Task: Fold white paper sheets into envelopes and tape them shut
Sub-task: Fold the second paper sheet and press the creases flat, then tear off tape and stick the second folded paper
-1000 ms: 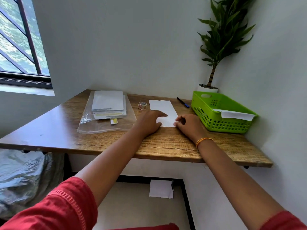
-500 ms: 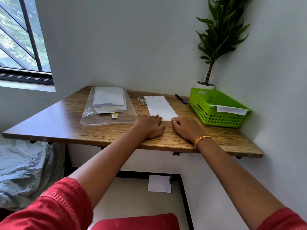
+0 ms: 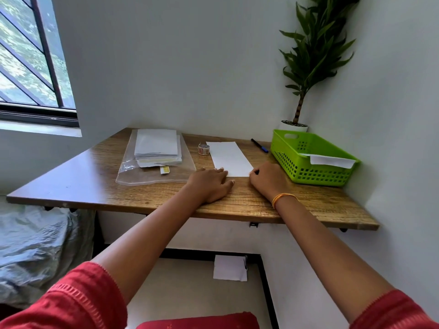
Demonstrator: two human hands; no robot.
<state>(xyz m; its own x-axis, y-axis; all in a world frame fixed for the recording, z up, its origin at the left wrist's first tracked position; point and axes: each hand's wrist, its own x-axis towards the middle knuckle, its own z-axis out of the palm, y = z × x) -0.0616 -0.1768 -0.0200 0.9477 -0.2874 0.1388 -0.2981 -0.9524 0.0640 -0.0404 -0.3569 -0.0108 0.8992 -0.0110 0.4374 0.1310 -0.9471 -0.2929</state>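
A long, narrow white paper sheet (image 3: 231, 157) lies flat on the wooden table (image 3: 95, 186), running away from me. My left hand (image 3: 209, 184) rests palm down on the table, its fingertips touching the sheet's near left corner. My right hand (image 3: 268, 179) sits at the near right corner with its fingers curled under; I cannot see whether they pinch the paper. A small roll of tape (image 3: 203, 149) stands just left of the sheet's far end. A stack of white sheets (image 3: 156, 148) lies on a clear plastic bag (image 3: 152, 178) to the left.
A green plastic basket (image 3: 306, 172) with a folded white paper (image 3: 332, 160) over its rim stands at the right, against the wall. A blue pen (image 3: 259, 146) lies between it and the sheet. A potted plant (image 3: 313, 55) fills the back corner. Another paper (image 3: 230, 268) lies on the floor.
Both hands have slid back toward me along the sheet, from resting on its near part to its near edge. The sheet, tape and stack have stayed put.
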